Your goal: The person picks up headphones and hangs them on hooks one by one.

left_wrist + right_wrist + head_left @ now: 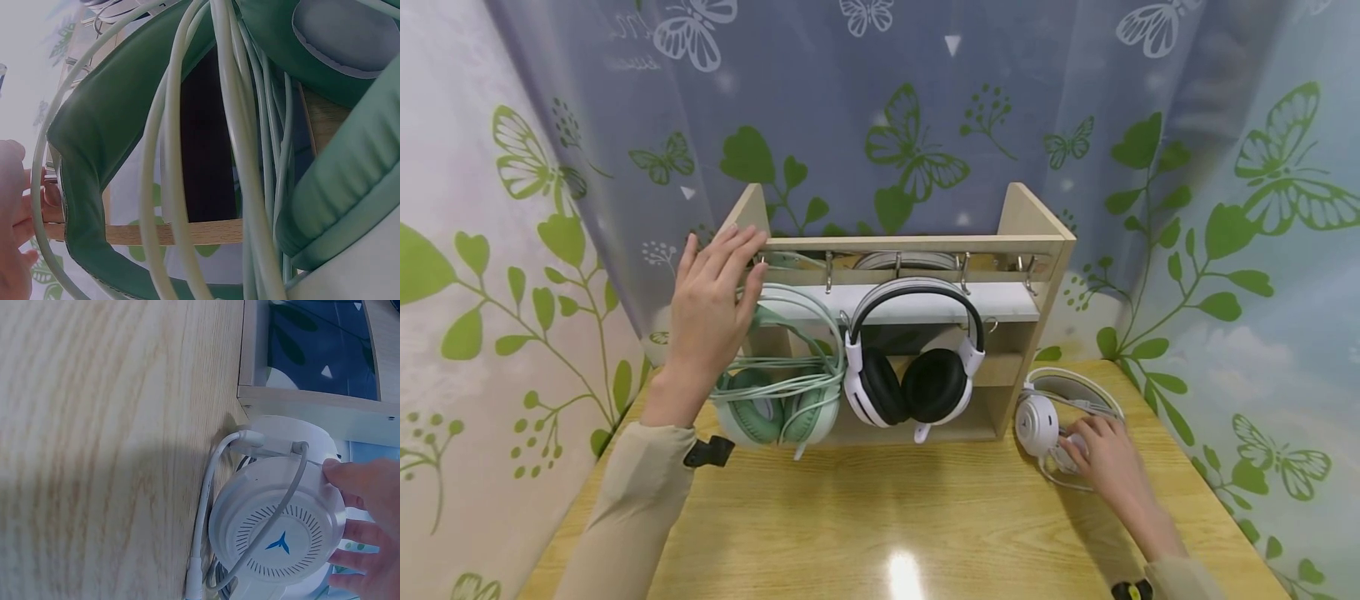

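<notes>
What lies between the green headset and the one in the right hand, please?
In the head view, the black-padded headset and the rack's right panel lie between the green headset and the white headset in the right hand.

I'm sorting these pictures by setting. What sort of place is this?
Perhaps a small indoor desk nook: butterfly-print hangings at the back and sides, a wood-grain table, and a hooked shelf unit with white-and-black headphones hanging.

A yellow wood-grained table point(820, 508) bears a pale wooden shelf unit point(917, 243) with metal hooks point(829, 273) along its front, where a mint-green headset point(816, 417) and a black-cushioned white headset point(934, 389) hang. Right of the unit, an all-white-cupped headset point(1037, 425) lies on the table.
</notes>
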Demonstrator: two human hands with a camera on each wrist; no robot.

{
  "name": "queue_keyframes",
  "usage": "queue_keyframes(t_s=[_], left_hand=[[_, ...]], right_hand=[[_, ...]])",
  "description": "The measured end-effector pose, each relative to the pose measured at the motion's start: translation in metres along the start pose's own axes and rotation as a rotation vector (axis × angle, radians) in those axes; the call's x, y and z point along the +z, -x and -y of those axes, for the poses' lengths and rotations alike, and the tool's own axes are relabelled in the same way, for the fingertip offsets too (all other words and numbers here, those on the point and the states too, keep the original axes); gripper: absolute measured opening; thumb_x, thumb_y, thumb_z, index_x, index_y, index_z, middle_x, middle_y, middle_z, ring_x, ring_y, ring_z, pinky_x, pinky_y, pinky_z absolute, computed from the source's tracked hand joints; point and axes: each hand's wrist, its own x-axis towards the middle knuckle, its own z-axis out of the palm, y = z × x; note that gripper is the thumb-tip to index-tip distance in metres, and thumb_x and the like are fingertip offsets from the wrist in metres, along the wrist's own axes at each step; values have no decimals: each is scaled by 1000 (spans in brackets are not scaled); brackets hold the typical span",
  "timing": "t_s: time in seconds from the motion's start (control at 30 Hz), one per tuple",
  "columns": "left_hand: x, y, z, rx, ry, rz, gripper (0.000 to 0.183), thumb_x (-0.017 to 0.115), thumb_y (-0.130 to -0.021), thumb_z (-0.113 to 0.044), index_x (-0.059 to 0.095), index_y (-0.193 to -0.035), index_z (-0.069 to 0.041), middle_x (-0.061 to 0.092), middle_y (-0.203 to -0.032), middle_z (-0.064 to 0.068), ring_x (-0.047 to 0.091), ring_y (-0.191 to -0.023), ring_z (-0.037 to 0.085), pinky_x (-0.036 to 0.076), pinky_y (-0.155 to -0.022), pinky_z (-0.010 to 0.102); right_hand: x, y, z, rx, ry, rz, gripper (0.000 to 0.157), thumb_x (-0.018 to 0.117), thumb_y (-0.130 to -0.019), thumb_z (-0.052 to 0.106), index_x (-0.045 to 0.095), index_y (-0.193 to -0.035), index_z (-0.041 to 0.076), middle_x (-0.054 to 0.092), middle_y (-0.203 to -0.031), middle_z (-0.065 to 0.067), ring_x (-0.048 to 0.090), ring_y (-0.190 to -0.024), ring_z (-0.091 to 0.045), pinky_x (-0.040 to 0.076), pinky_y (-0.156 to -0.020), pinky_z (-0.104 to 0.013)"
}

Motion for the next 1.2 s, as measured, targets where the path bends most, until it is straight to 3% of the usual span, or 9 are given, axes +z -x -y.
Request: queue_keyframes(t_s=[1.2], left_hand=[[1, 0, 0, 2, -2, -2, 38, 60, -103, -17, 62, -140, -7, 60, -142, 12, 49, -139, 31, 15, -126, 47]], right_hand=[[-12, 26, 16, -56, -68, -34, 26, 87, -72, 7, 66, -88, 6, 63, -96, -13, 58, -98, -44, 51, -82, -58]])
